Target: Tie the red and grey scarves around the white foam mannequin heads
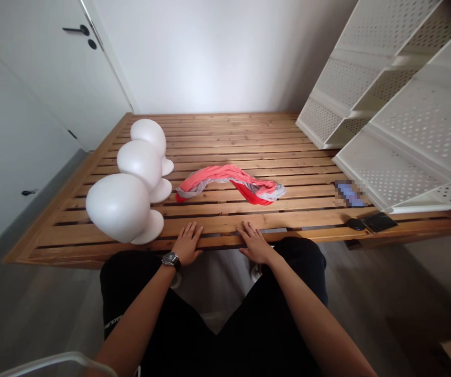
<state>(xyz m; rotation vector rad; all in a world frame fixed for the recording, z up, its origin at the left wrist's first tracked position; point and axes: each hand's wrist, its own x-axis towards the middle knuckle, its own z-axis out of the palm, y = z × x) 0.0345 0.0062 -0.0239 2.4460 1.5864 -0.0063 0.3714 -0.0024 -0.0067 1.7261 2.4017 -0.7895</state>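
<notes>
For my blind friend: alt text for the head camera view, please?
A person's left hand and right hand rest on the near edge of a slatted wooden table, facing a coral-and-grey scarf and three white mannequin heads.

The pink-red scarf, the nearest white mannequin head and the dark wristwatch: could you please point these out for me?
Pink-red fabric scarf (225, 175), head view, on its middle.
Nearest white mannequin head (117, 208), head view, on its rounded dome.
Dark metal wristwatch (171, 259), head view, on its face.

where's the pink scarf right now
In the head view, the pink scarf lies on the slatted wooden platform, just ahead of the left hand and right hand, right of the white mannequin heads.
</notes>
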